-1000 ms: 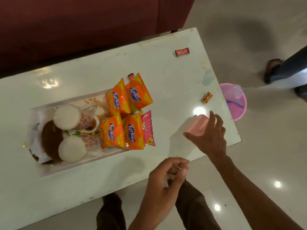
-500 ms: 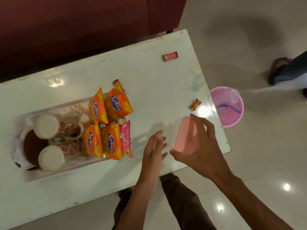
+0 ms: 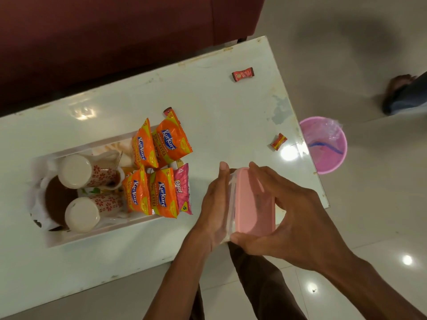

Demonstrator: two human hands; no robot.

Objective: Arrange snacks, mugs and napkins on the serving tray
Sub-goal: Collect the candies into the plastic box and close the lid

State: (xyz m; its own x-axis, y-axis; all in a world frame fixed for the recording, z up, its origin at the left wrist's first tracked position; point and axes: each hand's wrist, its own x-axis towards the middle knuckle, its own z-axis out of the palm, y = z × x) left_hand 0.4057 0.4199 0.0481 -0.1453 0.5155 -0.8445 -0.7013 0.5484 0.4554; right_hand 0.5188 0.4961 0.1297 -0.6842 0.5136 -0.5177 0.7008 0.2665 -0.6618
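Observation:
A flat box with a pink lid [image 3: 254,202] is held on edge above the table's near right part. My right hand [image 3: 293,222] grips it, thumb at its near end and fingers over its far end. My left hand [image 3: 215,211] presses straight fingers flat against its clear left side. To the left stands the white serving tray [image 3: 92,236] with two floral mugs [image 3: 76,170] [image 3: 82,214] lying on their sides, a brown dish [image 3: 57,202], pale napkins [image 3: 115,147], several orange Kurkure packets [image 3: 172,144] and a pink Bingo packet [image 3: 182,190].
Loose candies lie on the white table: a red one [image 3: 242,74] at the far right, an orange one [image 3: 278,141] near the right edge. A pink bucket [image 3: 323,144] stands on the floor beside the table. A maroon sofa [image 3: 115,31] runs behind; another person's foot [image 3: 402,93] is at the right.
My right hand has carried the pink-lidded box nearer and leftward. My left hand uncurled, rose over the table and came flat against the box's side.

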